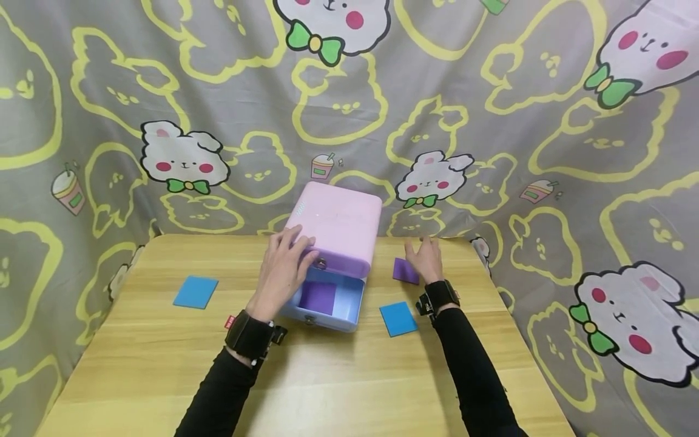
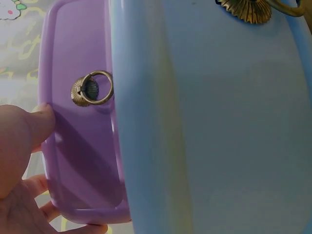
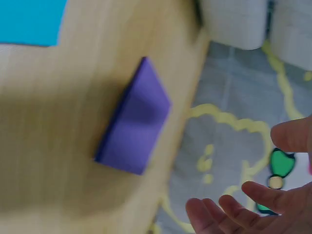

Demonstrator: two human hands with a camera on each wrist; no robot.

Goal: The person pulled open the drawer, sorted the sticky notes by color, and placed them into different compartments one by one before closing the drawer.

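Observation:
A small drawer box with a pink top [image 1: 335,221] stands at the back middle of the table. Its lower blue drawer [image 1: 351,303] is pulled out, with a purple square [image 1: 318,297] inside. My left hand [image 1: 281,270] rests on the box's upper left corner. Its thumb touches the edge of the upper purple drawer front [image 2: 80,161], beside a brass ring handle [image 2: 102,100]; the other fingers are spread about the side. My right hand [image 1: 427,260] hovers with loose fingers beside another purple square [image 3: 139,114], holding nothing. Whether that square lies flat is unclear.
One blue square [image 1: 398,318] lies right of the drawer and another blue square [image 1: 195,292] lies at the left. A patterned curtain [image 1: 349,97] hangs behind the wooden table [image 1: 338,388]. Pale blurred shapes [image 3: 234,24] appear in the right wrist view.

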